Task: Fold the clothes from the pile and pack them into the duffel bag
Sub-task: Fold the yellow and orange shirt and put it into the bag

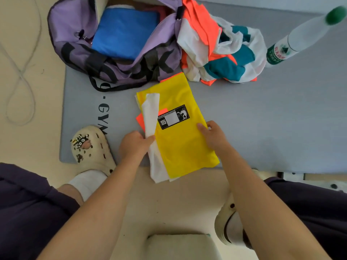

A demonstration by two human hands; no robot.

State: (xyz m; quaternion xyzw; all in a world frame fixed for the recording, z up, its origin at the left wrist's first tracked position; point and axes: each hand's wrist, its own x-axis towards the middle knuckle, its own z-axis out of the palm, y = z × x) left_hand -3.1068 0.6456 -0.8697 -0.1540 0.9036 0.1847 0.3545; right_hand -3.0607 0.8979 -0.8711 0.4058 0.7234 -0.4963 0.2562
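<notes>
A yellow garment (180, 143) with a black-and-white label lies half folded on the grey mat (262, 119), white and orange parts showing along its left side. My left hand (134, 145) pinches the white strip at the garment's left edge. My right hand (211, 135) grips the right edge, fingers curled over the fabric. Behind it stands the purple duffel bag (120, 61), open, with a folded blue garment (124, 32) inside. The pile (221, 49) of orange, white and teal clothes lies right of the bag.
A plastic bottle (300, 36) with a green cap stands at the mat's back right. A white cord (20, 72) loops on the floor to the left. My feet in cream clogs (92, 149) flank the mat's front edge. A pale cushion (180, 246) sits below.
</notes>
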